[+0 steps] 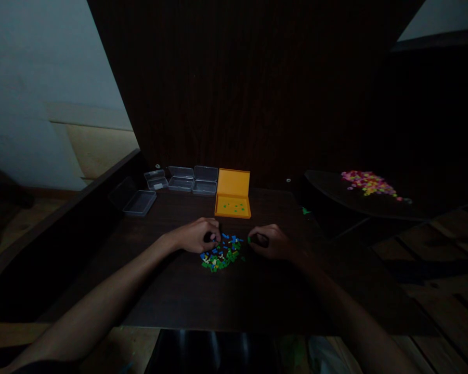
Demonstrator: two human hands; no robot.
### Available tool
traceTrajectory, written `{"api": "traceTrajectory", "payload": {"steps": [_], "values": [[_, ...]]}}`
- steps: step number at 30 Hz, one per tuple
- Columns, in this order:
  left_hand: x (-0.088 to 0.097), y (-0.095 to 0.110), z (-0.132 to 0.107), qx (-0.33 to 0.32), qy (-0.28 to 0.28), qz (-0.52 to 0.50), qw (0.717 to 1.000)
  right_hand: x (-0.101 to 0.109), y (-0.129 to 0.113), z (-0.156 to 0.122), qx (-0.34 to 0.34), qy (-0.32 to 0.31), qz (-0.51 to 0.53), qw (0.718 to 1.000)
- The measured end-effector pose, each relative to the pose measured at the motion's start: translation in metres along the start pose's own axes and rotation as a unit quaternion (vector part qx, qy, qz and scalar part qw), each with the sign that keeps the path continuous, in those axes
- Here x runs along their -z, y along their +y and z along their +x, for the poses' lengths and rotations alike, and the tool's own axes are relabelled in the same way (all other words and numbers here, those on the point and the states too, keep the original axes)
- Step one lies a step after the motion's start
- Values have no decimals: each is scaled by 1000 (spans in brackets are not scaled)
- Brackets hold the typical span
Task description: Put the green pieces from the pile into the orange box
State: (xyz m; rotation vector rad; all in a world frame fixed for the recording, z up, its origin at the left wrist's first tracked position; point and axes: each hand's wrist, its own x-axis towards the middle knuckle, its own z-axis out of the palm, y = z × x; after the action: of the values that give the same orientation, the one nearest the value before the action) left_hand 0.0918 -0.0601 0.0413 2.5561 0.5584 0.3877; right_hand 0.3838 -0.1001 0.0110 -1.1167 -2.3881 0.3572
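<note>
A pile of small green, blue, white and yellow pieces [220, 259] lies on the dark wooden table. My left hand [200, 235] is at the pile's upper left edge, its fingers curled and closed down against the pieces; what they hold, if anything, is hidden. Just right of the pile, my right hand [273, 242] pinches a small green piece [249, 239] between thumb and forefinger. Behind the pile stands an open orange box [234, 183], its lid raised, with several green pieces scattered on its floor.
Clear plastic boxes with raised lids, among them a larger one [140, 203] at the left, stand along the back of the table [187, 301]. A heap of pink, yellow and purple bits [370, 183] rests on a dark surface at right. A green scrap [305, 211] lies near the right edge.
</note>
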Motion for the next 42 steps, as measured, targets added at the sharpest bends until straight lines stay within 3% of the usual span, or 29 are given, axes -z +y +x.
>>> {"api": "traceTrajectory", "payload": {"steps": [13,20,23,30,42], "values": [[1,2,1,-9,-5,-12,1000,3,4,2,-19,3,4,1000],[-2,0,2,-16,-5,-6,1000,7,11,12,-80,106,-12,991],[-3,1,3,-18,0,-4,1000,12,16,23,-115,120,-17,986],[-3,2,3,-12,-5,1,1000,26,28,63,-158,94,-25,983],[-4,8,3,18,-8,34,999,23,38,98,-181,-64,-178,965]]}}
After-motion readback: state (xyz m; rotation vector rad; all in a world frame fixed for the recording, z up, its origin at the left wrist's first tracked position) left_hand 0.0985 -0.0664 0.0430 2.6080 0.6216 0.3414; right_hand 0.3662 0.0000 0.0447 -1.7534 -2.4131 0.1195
